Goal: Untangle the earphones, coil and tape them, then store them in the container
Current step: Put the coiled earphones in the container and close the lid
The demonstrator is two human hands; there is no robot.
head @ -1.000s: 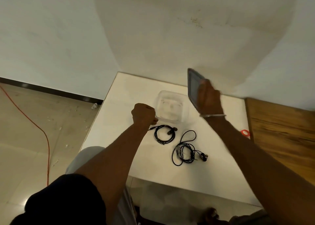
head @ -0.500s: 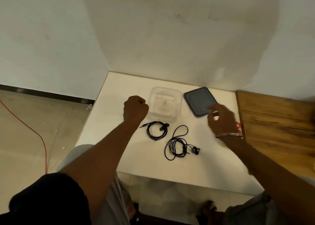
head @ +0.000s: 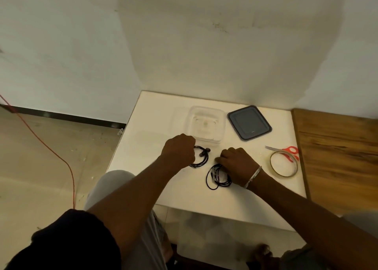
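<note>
White tabletop (head: pixel 143 145), pale wall behind. Curled left hand (head: pixel 178 152) covers coiled black earphones (head: pixel 202 158); curled right hand (head: pixel 237 163) sits on tangled black earphones (head: pixel 216 177), near clear plastic container (head: pixel 222 126). Actual grips hidden. Risk: hasty pulling tightens knots; coil springs loose.
</note>
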